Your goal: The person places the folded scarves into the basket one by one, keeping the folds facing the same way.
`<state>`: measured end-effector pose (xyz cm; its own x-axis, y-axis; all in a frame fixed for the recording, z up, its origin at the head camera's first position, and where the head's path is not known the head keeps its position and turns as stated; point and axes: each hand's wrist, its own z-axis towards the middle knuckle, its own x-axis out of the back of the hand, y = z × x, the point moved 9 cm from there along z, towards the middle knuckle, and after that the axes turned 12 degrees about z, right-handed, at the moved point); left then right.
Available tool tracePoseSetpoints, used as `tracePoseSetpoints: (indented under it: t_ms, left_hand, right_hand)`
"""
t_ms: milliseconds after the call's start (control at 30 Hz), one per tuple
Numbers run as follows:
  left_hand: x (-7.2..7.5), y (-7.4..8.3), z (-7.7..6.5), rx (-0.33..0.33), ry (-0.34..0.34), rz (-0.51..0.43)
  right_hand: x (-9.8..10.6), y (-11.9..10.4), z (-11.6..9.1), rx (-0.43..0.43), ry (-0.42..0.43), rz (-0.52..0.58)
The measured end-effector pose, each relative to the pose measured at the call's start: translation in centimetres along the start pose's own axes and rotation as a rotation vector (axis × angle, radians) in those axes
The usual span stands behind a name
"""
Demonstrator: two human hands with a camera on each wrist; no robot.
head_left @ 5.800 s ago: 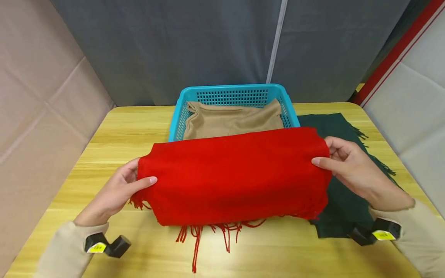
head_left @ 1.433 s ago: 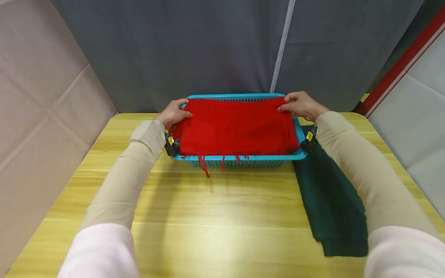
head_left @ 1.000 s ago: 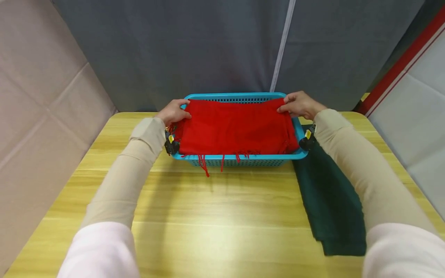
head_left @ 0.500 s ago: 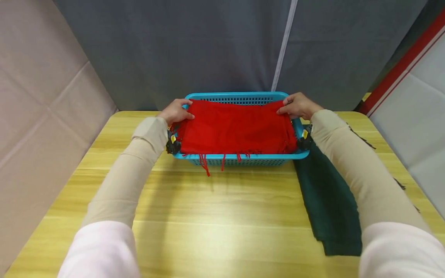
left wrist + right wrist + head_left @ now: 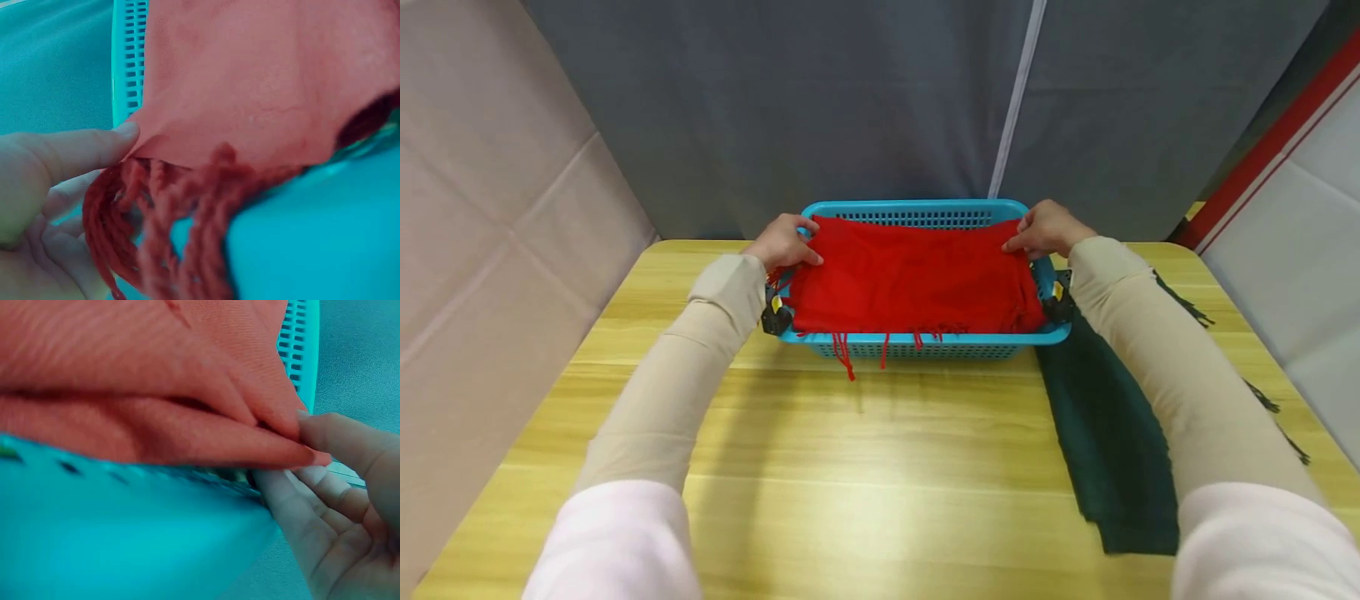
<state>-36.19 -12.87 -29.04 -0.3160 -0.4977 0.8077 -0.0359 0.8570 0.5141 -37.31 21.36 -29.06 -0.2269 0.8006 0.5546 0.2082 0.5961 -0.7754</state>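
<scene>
A folded red scarf lies in the blue plastic basket, with some fringe strands hanging over the front rim. At its far left corner my left hand pinches the cloth; in the left wrist view the thumb presses on top and red fringe dangles over the basket's side. My right hand holds the far right corner. Seen from the right wrist, the layered edge of the red scarf sits between thumb and fingers. Whatever lies under the scarf is hidden.
A dark green fringed scarf lies flat on the wooden table, partly under my right forearm. Behind the basket hangs a grey curtain. Pale panels stand at the left and right.
Since the earliest frame the red scarf has moved forward from above the table's front into the basket, covering the tan cloth. Over the last second both hands have barely moved.
</scene>
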Motion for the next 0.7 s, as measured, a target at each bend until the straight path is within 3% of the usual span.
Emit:
tracePoseSetpoints:
  t_ms: [167,367,467,700]
  left_hand:
    - [0.1,0.4,0.0,-0.025,0.018,-0.001]
    - [0.4,0.8,-0.3,-0.068,0.022,0.037]
    - [0.6,1.0,-0.6,-0.092,0.028,0.035]
    - [1.2,2.0,-1.5,-0.15,0.038,-0.098]
  right_hand:
    - [0.1,-0.4,-0.3,0.013,0.003,-0.054]
    - [0.1,-1.5,-0.6,0.104,0.042,-0.259]
    - [0.2,-2.1,-0.9,0.136,0.052,-0.31]
    - [1.4,-1.8,-1.8,0.095,0.054,-0.19]
